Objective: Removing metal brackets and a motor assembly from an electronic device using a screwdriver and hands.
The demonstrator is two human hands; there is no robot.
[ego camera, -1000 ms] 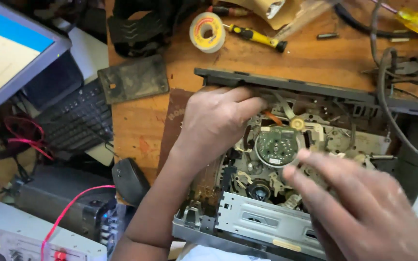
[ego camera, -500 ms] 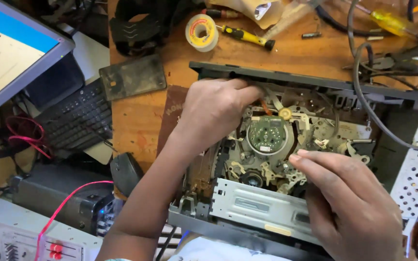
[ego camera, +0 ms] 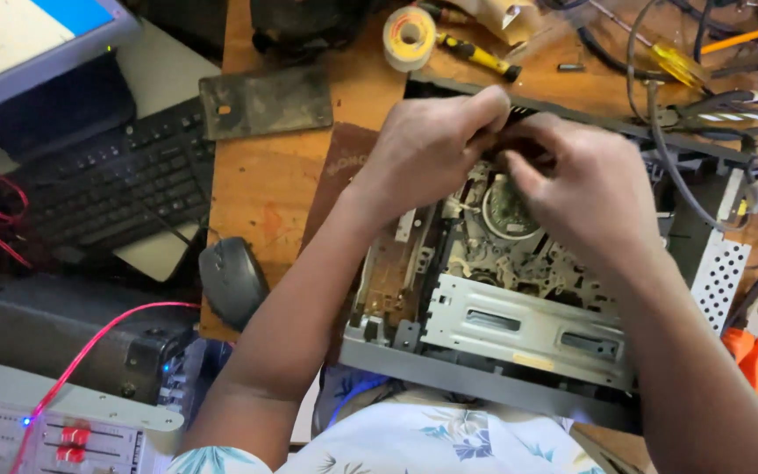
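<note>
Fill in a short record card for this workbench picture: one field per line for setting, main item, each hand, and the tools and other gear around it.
Setting: wooden workbench, seen from above
Main item: opened video deck, mechanism exposed
Left hand: fingers curled at the deck's rear edge
Right hand: over the round drum, fingertips meeting the left hand
Tools: yellow-handled screwdriver, tape roll, orange pliers
Other gear: keyboard, mouse, monitor, red wire

Black keyboard (ego camera: 111,180) as landmark: dark mouse (ego camera: 232,279) just right-below it, grey metal plate (ego camera: 265,101) right-above, solder roll (ego camera: 409,36) farther right, monitor (ego camera: 19,44) above-left.
</note>
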